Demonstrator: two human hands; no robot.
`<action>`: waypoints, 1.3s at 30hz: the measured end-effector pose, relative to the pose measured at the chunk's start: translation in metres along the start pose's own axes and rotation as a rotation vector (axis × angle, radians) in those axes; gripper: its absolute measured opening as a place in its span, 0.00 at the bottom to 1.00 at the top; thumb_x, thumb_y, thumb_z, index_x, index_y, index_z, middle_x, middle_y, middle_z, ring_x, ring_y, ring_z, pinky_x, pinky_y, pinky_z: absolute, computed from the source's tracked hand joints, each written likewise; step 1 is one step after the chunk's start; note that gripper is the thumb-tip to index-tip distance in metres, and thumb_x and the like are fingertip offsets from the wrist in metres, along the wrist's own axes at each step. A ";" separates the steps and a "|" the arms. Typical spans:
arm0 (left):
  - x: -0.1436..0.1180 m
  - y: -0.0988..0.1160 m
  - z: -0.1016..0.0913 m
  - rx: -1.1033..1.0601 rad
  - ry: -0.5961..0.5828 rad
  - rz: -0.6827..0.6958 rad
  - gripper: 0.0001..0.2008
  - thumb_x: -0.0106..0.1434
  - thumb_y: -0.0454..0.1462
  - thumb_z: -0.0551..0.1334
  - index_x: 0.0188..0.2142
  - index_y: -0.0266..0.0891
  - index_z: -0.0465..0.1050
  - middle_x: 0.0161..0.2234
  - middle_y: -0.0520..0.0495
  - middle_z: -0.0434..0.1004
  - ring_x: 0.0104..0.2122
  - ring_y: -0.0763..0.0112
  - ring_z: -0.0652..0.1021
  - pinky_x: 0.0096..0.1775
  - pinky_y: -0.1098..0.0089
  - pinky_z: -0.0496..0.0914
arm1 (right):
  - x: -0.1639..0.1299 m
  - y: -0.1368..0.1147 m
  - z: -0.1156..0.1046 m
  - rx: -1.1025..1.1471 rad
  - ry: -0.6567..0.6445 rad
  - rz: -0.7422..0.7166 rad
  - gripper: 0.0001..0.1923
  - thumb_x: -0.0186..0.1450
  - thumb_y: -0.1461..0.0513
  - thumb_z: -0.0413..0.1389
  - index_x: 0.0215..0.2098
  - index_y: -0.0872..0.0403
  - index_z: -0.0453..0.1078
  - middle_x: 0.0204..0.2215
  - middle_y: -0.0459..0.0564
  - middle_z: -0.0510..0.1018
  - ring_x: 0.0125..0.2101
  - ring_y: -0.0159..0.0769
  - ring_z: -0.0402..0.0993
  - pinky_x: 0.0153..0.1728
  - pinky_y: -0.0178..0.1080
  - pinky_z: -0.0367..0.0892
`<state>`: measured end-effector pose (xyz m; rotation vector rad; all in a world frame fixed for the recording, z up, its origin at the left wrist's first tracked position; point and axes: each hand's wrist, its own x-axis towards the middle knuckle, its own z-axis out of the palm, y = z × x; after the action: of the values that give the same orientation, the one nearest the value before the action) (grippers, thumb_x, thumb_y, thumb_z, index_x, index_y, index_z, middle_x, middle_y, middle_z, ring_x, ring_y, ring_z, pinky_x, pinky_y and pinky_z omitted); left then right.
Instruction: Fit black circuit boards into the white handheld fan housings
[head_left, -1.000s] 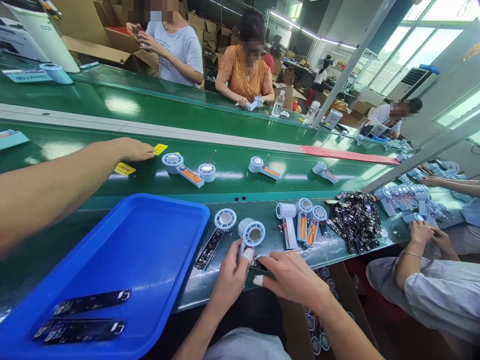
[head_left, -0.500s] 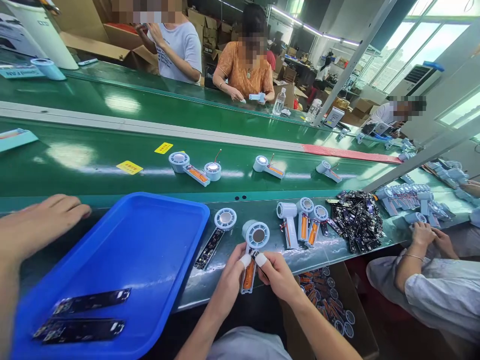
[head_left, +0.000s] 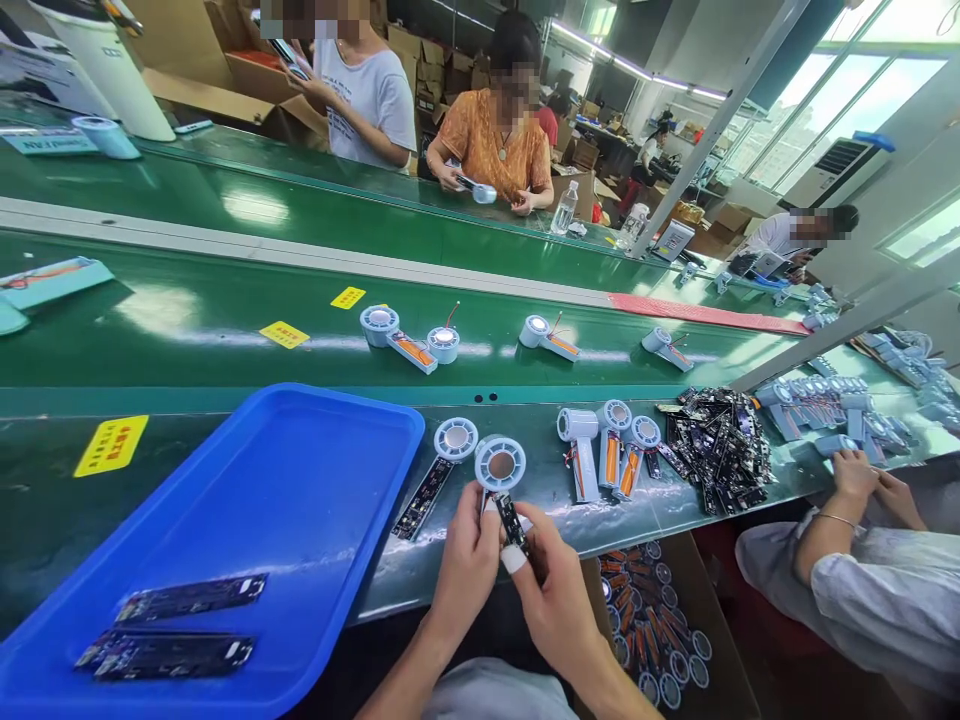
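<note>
Bare bench (head_left: 543, 470) separates held fan (head_left: 500, 463) from three obstructing fans (head_left: 611, 450).

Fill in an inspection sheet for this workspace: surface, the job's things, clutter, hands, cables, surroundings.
Surface: glossy green bench, with a green belt along its far side.
Job's things: one fan and one black board, both in hand.
Clutter: blue tray with boards at its near end; yellow card beside it; board heap and three fans to the right.
Hands: left hand holds the fan; right hand grips the board. White covers on both thumbs.
Cables: thin wire sticking up from a part on the belt; red wires among the three fans.
Surroundings: co-worker at right; others across the belt; box of parts below.
</note>
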<state>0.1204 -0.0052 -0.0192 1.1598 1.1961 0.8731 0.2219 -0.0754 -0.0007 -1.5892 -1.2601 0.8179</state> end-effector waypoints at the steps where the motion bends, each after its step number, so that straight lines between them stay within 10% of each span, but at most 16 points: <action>1: 0.001 0.001 0.000 0.004 -0.010 -0.004 0.13 0.62 0.45 0.53 0.42 0.43 0.70 0.34 0.48 0.77 0.41 0.59 0.76 0.45 0.62 0.69 | -0.003 0.000 0.000 -0.040 0.011 -0.021 0.19 0.71 0.58 0.52 0.59 0.53 0.67 0.40 0.52 0.82 0.40 0.37 0.79 0.43 0.39 0.75; 8: 0.001 0.002 0.000 -0.220 -0.084 -0.100 0.18 0.63 0.45 0.55 0.50 0.44 0.70 0.50 0.46 0.78 0.50 0.59 0.76 0.51 0.64 0.70 | 0.000 0.005 0.001 -0.213 0.104 -0.141 0.23 0.71 0.65 0.49 0.63 0.51 0.67 0.56 0.56 0.78 0.54 0.43 0.77 0.53 0.46 0.74; 19: -0.008 -0.007 0.019 -0.153 -0.040 -0.040 0.24 0.66 0.47 0.53 0.59 0.41 0.60 0.61 0.37 0.68 0.63 0.56 0.67 0.63 0.56 0.60 | -0.002 0.002 0.001 -1.033 -0.133 -0.109 0.34 0.67 0.70 0.49 0.71 0.54 0.56 0.35 0.56 0.84 0.25 0.42 0.82 0.24 0.35 0.73; 25: -0.004 -0.007 0.019 -0.143 -0.075 -0.055 0.22 0.67 0.47 0.52 0.55 0.41 0.68 0.57 0.39 0.75 0.59 0.57 0.73 0.60 0.59 0.65 | 0.003 0.021 -0.006 -0.925 -0.079 -0.385 0.45 0.67 0.71 0.43 0.74 0.53 0.20 0.59 0.63 0.74 0.51 0.47 0.80 0.41 0.42 0.79; 28: -0.002 -0.005 0.019 -0.110 -0.083 -0.049 0.22 0.68 0.47 0.51 0.55 0.40 0.70 0.56 0.39 0.77 0.57 0.58 0.75 0.58 0.60 0.68 | 0.006 0.032 0.000 -0.858 -0.017 -0.403 0.45 0.67 0.71 0.41 0.74 0.53 0.18 0.63 0.63 0.69 0.58 0.48 0.73 0.46 0.46 0.79; 39: 0.003 0.013 -0.014 0.285 -0.116 0.145 0.17 0.67 0.39 0.53 0.49 0.39 0.76 0.47 0.38 0.81 0.48 0.54 0.78 0.55 0.53 0.68 | 0.025 0.053 -0.001 -0.879 0.135 -0.368 0.36 0.72 0.67 0.41 0.75 0.58 0.33 0.37 0.57 0.80 0.31 0.46 0.79 0.28 0.42 0.75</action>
<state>0.1079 0.0033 -0.0063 1.5229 1.1776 0.7472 0.2480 -0.0547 -0.0485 -1.9223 -1.8699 -0.1240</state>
